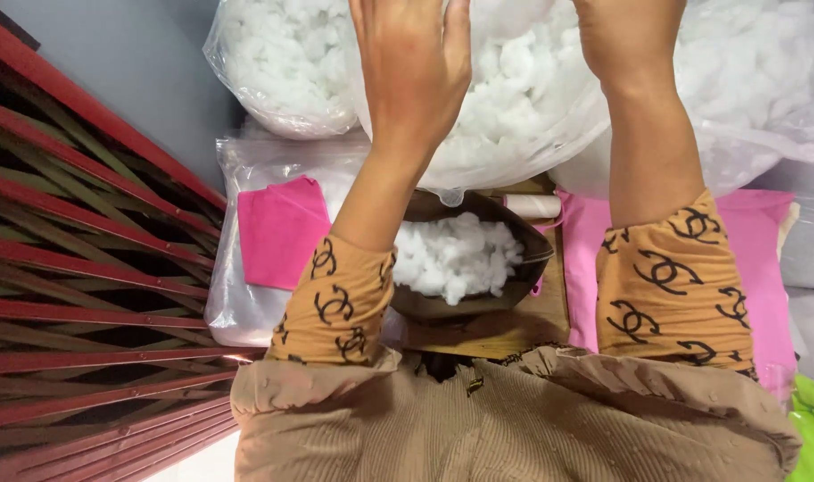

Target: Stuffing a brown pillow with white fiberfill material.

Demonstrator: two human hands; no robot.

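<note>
White stuffing [456,254] in dark bowl [514,299], pink cloth [282,228], orange sleeves [340,303] with black looped pattern, red slats [86,268]

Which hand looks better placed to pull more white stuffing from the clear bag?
Probably the left hand: it lies fully visible on the clear bag of white stuffing. The right hand is cut off above its wrist.

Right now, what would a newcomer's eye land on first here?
The clear bags of white stuffing filling the top of the view, with the left hand raised against them and the right forearm reaching up beside it, its hand cut off by the frame. Below, between the arms, a dark bowl heaped with the same fluff. Pink cloth lies to the left, by red slats.
</note>
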